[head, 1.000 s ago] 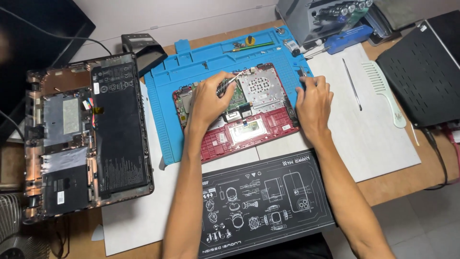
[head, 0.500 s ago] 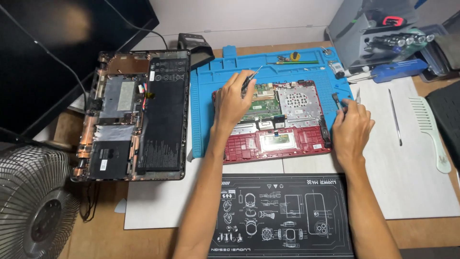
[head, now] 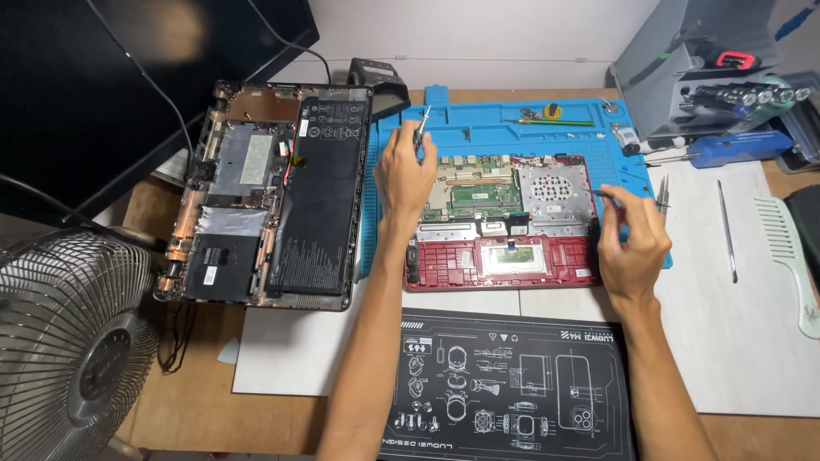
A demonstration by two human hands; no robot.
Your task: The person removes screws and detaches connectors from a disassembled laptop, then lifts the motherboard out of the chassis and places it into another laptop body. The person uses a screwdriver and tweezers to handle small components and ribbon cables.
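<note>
An opened red laptop base (head: 500, 256), with a green circuit board (head: 478, 195) and silver plate exposed, lies on a blue repair mat (head: 512, 128). My left hand (head: 403, 175) hovers over the laptop's far left corner and grips a small screwdriver (head: 420, 130), tip pointing up. My right hand (head: 632, 239) rests at the laptop's right edge, pinching thin tweezers (head: 605, 195) whose tips point left towards the silver plate.
A second dismantled laptop (head: 273, 196) with a black battery lies left of the mat. A fan (head: 73, 341) stands at front left. A black printed mat (head: 512, 384) lies in front. Loose tools (head: 724, 230), a green comb (head: 786, 248) and equipment (head: 709, 77) sit at right.
The view has shifted, so everything appears further right. My left hand has lifted off the board towards the laptop's far left corner. My right hand stays at the right edge.
</note>
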